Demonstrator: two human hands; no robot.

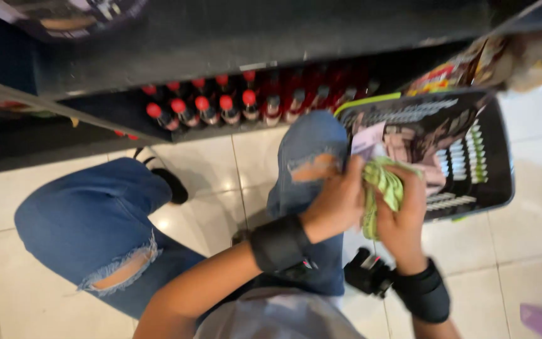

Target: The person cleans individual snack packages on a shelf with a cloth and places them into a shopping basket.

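While you crouch by the shelf (221, 37), the black basket (500, 169) sits just past your hands. Your left hand (340, 198) and right hand (403, 216) both squeeze the green packet (384, 188), which stands up tall between them.

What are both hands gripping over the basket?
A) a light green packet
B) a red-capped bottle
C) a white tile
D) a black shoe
A: the left hand and right hand both close on a light green packet beside the dark basket.
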